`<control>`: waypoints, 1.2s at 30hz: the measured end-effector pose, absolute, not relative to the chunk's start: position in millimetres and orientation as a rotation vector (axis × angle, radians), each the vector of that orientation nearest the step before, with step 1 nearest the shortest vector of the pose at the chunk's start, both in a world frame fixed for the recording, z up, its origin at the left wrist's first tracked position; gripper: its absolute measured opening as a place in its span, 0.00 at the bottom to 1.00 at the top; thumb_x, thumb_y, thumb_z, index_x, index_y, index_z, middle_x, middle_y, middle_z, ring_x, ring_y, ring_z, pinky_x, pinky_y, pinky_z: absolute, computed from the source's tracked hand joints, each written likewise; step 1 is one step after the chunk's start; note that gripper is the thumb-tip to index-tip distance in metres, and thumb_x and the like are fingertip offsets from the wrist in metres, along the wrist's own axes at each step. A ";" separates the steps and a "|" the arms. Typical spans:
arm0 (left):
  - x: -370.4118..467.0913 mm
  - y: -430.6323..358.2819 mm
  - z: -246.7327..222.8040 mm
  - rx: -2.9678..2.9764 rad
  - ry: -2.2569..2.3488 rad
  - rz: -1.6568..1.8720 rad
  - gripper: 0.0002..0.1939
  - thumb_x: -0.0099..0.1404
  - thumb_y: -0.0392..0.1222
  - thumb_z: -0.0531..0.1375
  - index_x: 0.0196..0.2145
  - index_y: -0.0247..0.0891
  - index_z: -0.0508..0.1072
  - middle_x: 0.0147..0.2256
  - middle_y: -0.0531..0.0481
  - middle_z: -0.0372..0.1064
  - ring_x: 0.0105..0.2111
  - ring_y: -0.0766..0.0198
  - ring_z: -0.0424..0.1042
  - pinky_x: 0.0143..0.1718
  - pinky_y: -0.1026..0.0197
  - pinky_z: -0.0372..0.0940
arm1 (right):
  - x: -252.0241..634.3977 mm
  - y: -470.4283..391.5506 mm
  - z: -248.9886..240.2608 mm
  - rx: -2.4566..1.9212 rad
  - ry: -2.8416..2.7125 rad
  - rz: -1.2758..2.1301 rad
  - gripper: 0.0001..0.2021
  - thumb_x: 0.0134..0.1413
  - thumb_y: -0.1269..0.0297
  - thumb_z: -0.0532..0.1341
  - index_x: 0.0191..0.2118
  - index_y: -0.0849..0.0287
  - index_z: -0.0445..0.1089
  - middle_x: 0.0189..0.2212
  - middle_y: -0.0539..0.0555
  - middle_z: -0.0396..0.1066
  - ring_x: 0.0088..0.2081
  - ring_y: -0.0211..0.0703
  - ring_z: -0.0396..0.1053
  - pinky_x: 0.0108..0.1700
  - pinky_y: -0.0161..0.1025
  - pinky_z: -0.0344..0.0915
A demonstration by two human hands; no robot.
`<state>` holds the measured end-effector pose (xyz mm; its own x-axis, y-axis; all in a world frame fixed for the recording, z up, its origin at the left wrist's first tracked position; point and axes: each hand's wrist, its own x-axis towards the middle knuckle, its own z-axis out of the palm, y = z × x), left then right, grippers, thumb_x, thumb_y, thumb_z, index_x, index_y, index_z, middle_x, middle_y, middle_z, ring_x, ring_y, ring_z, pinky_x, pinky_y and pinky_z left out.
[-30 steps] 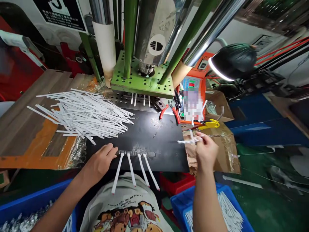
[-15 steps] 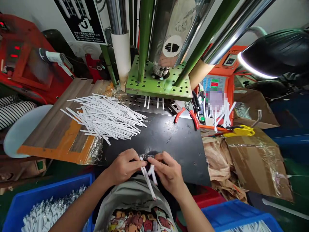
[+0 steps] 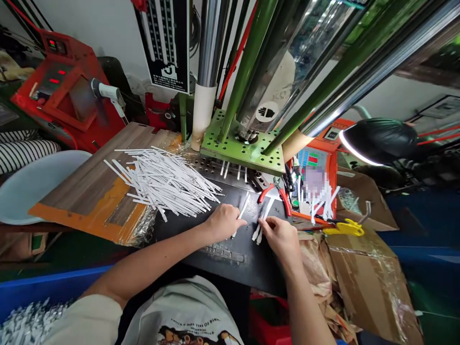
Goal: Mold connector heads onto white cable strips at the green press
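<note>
Between the thumb and fingers of my left hand (image 3: 223, 223) is a thin white strip (image 3: 245, 207), tilted up toward the machine. My right hand (image 3: 282, 237) pinches white strips (image 3: 265, 218) that look like a pair, slightly smeared at their far ends. Both hands are above the black work surface (image 3: 201, 230), in front of the green press plate (image 3: 237, 153). A slotted metal bar (image 3: 226, 254) lies nearer to me, below my hands. To the left spreads a large heap of loose white strips (image 3: 168, 182).
Red-handled pliers (image 3: 286, 201) lie right of the press. Several strip ends (image 3: 239, 172) stick out under its plate. A lamp (image 3: 381, 141), yellow-handled tool (image 3: 345, 228) and cardboard box (image 3: 370, 282) are at right. A blue bin (image 3: 53, 282) stands at lower left.
My hands have moved forward from the slotted bar near my lap toward the press, carrying white strips. The bar is now uncovered, and the view has shifted.
</note>
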<state>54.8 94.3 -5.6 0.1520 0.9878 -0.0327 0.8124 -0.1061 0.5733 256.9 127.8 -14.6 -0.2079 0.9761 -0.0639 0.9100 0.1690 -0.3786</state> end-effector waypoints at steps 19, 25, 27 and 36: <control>-50.6 70.0 -14.9 2.713 1.596 0.354 0.07 0.69 0.32 0.55 0.33 0.35 0.71 0.34 0.46 0.67 0.39 0.58 0.67 0.43 0.57 0.62 | 136.9 150.8 11.1 -1.146 -2.971 0.184 0.10 0.61 0.76 0.54 0.35 0.62 0.73 0.36 0.58 0.71 0.38 0.45 0.69 0.40 0.37 0.59; -68.0 67.8 -17.6 2.647 1.560 0.460 0.05 0.68 0.34 0.59 0.33 0.35 0.70 0.39 0.46 0.68 0.42 0.58 0.67 0.43 0.58 0.63 | 197.7 100.7 -3.6 -1.328 -2.648 0.307 0.09 0.65 0.68 0.56 0.36 0.58 0.73 0.31 0.53 0.71 0.32 0.41 0.70 0.32 0.34 0.58; -67.9 69.1 -18.9 2.694 1.571 0.407 0.08 0.70 0.34 0.56 0.32 0.34 0.70 0.38 0.45 0.69 0.42 0.57 0.67 0.43 0.55 0.62 | 212.1 82.3 -10.7 -1.266 -2.462 0.429 0.09 0.66 0.67 0.56 0.36 0.58 0.72 0.30 0.52 0.73 0.31 0.39 0.71 0.32 0.33 0.61; -43.4 59.1 34.4 2.101 1.584 0.919 0.06 0.72 0.37 0.51 0.37 0.37 0.67 0.31 0.53 0.68 0.30 0.66 0.68 0.34 0.64 0.63 | 205.9 27.5 -15.8 -0.958 -2.115 0.846 0.06 0.63 0.70 0.58 0.39 0.56 0.73 0.38 0.54 0.77 0.40 0.41 0.75 0.43 0.36 0.71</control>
<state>-43.4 59.1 34.4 0.1630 0.9447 0.2845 0.7159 -0.3117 0.6248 205.9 27.5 -15.8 -0.5159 0.8043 0.2951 0.3788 0.5231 -0.7635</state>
